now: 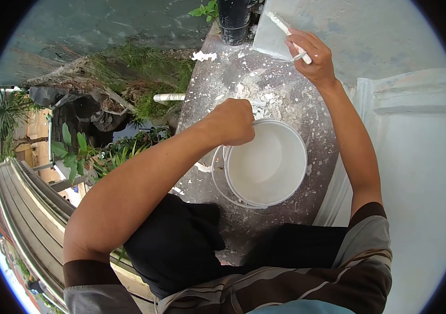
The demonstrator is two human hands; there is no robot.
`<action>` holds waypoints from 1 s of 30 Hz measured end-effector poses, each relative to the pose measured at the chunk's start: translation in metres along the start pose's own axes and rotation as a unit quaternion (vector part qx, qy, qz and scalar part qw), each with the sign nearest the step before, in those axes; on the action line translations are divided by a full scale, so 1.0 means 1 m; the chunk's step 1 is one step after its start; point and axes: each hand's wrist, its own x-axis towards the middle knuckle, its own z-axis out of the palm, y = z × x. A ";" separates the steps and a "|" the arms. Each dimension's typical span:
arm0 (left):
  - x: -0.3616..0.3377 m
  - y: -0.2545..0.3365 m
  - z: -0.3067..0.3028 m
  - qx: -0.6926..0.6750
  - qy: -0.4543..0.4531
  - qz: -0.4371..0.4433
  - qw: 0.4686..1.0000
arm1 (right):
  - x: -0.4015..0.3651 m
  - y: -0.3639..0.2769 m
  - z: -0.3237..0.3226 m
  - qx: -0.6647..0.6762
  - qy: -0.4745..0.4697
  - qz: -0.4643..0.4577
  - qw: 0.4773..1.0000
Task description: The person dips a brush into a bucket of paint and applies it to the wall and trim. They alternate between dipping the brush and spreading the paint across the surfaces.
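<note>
My right hand (313, 56) is closed around a slim white-coated tool, which looks like a paintbrush (279, 23). Its far end lies against the grey wall (333, 21), by a whiter patch at the wall's foot. A white plastic bucket (280, 162) stands below, between my two arms, with a pale layer inside. My left hand (236, 123) makes a fist at the bucket's upper left rim and appears to grip it; the fingertips are hidden. The bucket's thin handle (214, 172) hangs down on its left side.
White flakes (272, 104) litter the dark ledge (207, 83). A black pipe (233, 23) rises at the far end, and a white pipe (169, 97) juts from the left edge. Plants and rocks lie below on the left. White moulding (411, 97) runs along the right.
</note>
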 end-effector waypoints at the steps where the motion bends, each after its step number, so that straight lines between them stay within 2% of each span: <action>1: 0.000 0.001 0.000 0.006 0.003 0.003 1.000 | 0.000 -0.008 -0.007 -0.005 -0.003 -0.007 1.000; 2: -0.001 0.002 -0.001 0.013 0.008 0.005 1.000 | 0.002 -0.011 -0.011 -0.010 -0.006 -0.015 1.000; 5: -0.003 0.004 -0.003 0.005 0.011 -0.003 1.000 | -0.027 -0.008 0.020 0.022 -0.110 0.005 0.994; 11: -0.005 0.005 -0.002 0.005 0.019 -0.001 1.000 | -0.052 0.031 0.085 0.016 -0.147 -0.002 0.989; 14: -0.004 0.003 -0.003 0.010 0.015 0.014 1.000 | -0.055 0.042 0.069 0.021 -0.202 0.072 0.976; 17: -0.003 -0.001 0.000 0.003 0.020 0.021 1.000 | -0.061 0.035 0.059 0.015 -0.158 0.058 0.986; 20: -0.002 0.001 -0.002 -0.007 0.014 0.015 1.000 | -0.055 0.025 0.066 0.021 -0.136 -0.002 0.990; 23: 0.000 0.004 -0.003 0.015 0.019 0.023 0.999 | -0.050 0.039 0.083 -0.018 -0.170 -0.002 0.985; 27: -0.009 0.010 -0.010 0.043 0.009 0.037 0.998 | -0.054 0.052 0.080 -0.056 -0.246 0.043 0.967; 30: -0.007 0.003 0.000 0.013 0.054 0.045 0.997 | -0.053 0.038 0.057 -0.005 -0.180 0.048 0.983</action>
